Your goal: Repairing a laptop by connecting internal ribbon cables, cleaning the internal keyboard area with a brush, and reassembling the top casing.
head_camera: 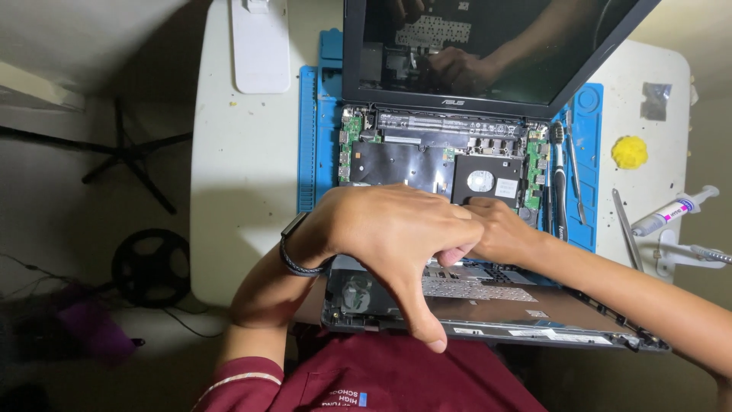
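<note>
- The black laptop with its insides showing (435,164) lies on a blue rubber work mat (307,137). The mat lies on a white table (244,191).
- The laptop's dark screen (488,46) stands open at the far side.
- The grey keyboard cover turned upside down (496,309) lies at the near edge, partly on the person's lap.
- The left hand (389,233) is spread wide over the spot where the laptop meets the cover. Its thumb points down over the cover.
- The right hand (499,229) is tucked just beside and partly under the left one. Its fingers are bent, and I cannot tell what they pinch.
- The two hands touch each other.
- A black band (293,255) goes around the left wrist.
- A black screwdriver (559,183) and thin metal tweezers (576,179) lie on the mat, right of the laptop.
- A yellow lump (629,152) and a small white syringe (675,211) lie on the table farther right.
- A white lamp base (260,46) stands at the far left.
</note>
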